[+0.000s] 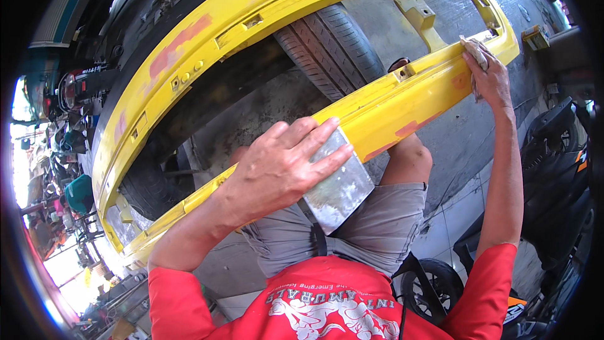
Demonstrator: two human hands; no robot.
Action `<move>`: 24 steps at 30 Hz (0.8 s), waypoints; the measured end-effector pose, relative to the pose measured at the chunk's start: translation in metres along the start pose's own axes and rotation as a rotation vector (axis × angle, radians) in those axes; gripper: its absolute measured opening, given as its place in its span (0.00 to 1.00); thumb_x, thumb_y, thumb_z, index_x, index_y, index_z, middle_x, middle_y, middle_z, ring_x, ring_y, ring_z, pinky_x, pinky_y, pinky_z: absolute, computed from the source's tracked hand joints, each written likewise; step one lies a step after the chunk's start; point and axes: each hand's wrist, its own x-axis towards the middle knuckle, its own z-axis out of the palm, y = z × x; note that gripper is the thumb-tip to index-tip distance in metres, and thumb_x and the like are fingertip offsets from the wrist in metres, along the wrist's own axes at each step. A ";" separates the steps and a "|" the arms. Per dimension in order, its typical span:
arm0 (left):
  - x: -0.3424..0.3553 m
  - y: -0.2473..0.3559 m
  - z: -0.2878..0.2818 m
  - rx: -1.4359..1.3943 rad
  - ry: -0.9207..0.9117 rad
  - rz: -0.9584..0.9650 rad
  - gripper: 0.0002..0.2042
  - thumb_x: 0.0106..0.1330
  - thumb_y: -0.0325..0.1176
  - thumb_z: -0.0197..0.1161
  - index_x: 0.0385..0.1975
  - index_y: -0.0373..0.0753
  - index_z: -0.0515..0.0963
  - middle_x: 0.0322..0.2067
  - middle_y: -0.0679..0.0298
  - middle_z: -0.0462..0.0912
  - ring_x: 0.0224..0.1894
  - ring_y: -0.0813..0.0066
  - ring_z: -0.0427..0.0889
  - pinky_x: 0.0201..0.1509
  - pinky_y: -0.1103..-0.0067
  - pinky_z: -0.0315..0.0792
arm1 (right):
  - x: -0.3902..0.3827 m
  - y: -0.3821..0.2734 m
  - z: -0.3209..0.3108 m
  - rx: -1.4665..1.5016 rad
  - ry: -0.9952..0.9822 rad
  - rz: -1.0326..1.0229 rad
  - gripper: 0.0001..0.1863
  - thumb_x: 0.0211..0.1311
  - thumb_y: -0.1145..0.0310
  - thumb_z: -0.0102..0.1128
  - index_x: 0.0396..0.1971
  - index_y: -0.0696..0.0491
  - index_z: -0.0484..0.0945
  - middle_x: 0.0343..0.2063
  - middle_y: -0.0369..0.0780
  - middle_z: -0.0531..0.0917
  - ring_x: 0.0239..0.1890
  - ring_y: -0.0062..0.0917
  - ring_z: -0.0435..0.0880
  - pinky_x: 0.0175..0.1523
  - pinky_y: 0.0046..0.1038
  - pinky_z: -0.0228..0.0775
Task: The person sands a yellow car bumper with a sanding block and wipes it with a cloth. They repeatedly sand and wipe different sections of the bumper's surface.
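Observation:
A yellow car bumper [371,111] with reddish patches lies in front of me as a long loop, its near bar crossing above my thighs. My left hand [283,157] is at the middle of that bar, gripping a grey, smeared flat plate [343,189]. Two of its fingers lie across the plate's face; the thumb is hidden. At the right end of the bar, my right hand [491,82] is closed on a crumpled beige cloth [475,54], which rests against the yellow surface.
Under the bumper stands a black tyre [333,50], with another dark tyre [148,186] at the left. A black motorcycle [541,182] is parked at the right. A small yellow box [536,36] sits beyond the bumper's right end. Parts and tools clutter the far left.

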 end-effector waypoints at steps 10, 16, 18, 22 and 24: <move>0.097 -0.007 0.024 0.027 0.206 0.128 0.21 0.69 0.36 0.71 0.62 0.47 0.88 0.60 0.53 0.87 0.62 0.58 0.85 0.56 0.64 0.82 | -0.002 -0.004 -0.002 0.000 0.009 -0.032 0.26 0.79 0.47 0.73 0.69 0.44 0.90 0.68 0.41 0.91 0.69 0.37 0.90 0.76 0.36 0.79; 0.065 -0.008 0.001 0.149 0.059 0.126 0.23 0.68 0.38 0.70 0.64 0.52 0.88 0.62 0.50 0.88 0.58 0.60 0.86 0.50 0.69 0.82 | -0.004 -0.004 0.006 0.001 0.068 -0.042 0.26 0.79 0.46 0.72 0.69 0.42 0.90 0.68 0.39 0.91 0.69 0.37 0.90 0.76 0.38 0.80; 0.060 -0.007 -0.002 0.189 0.012 0.108 0.24 0.69 0.40 0.68 0.67 0.58 0.87 0.62 0.52 0.88 0.59 0.61 0.86 0.52 0.69 0.83 | -0.006 -0.005 0.008 0.015 0.069 -0.014 0.26 0.80 0.46 0.72 0.69 0.42 0.90 0.68 0.38 0.91 0.69 0.37 0.90 0.76 0.38 0.80; 0.084 -0.007 0.003 0.222 0.067 0.181 0.23 0.67 0.39 0.72 0.64 0.55 0.88 0.57 0.42 0.89 0.49 0.61 0.87 0.41 0.73 0.80 | -0.007 -0.008 0.007 -0.001 0.061 -0.023 0.27 0.80 0.46 0.71 0.70 0.43 0.89 0.69 0.39 0.89 0.70 0.37 0.89 0.78 0.38 0.79; 0.103 -0.007 0.007 0.303 0.079 0.205 0.26 0.64 0.39 0.75 0.65 0.55 0.88 0.57 0.42 0.89 0.51 0.60 0.88 0.42 0.73 0.82 | -0.006 -0.008 0.006 -0.010 0.060 -0.046 0.27 0.80 0.46 0.71 0.70 0.43 0.89 0.70 0.39 0.89 0.71 0.38 0.88 0.78 0.39 0.78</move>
